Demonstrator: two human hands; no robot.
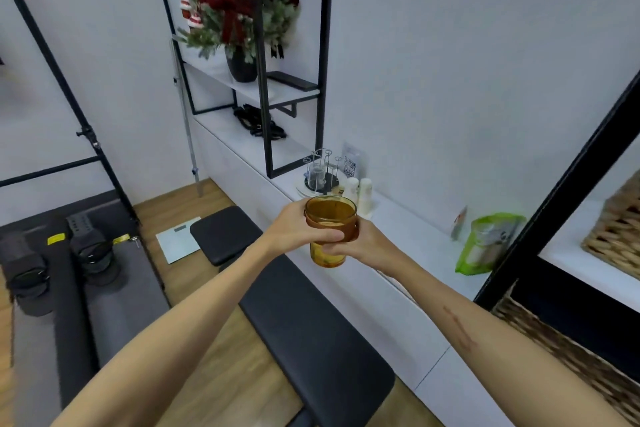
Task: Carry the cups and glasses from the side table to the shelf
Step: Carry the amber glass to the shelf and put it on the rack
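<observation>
I hold an amber glass cup (330, 215) upright in mid-air, just in front of the long white counter (408, 229). My left hand (298, 229) grips its left side, fingers curled round the wall. My right hand (363, 246) wraps the lower right side from below. A second amber cup (327, 256) seems nested under the first; its lower part shows beneath my fingers. Behind the cups a rack with clear glasses (318, 173) stands on the counter, beside two stacks of white paper cups (360, 192).
A green snack bag (485, 243) lies on the counter to the right. A black metal shelf (284, 94) with a potted red-flowered plant (239, 10) rises at the back. A wicker basket (616, 229) sits at the far right, and black padded benches (294, 319) lie below my arms.
</observation>
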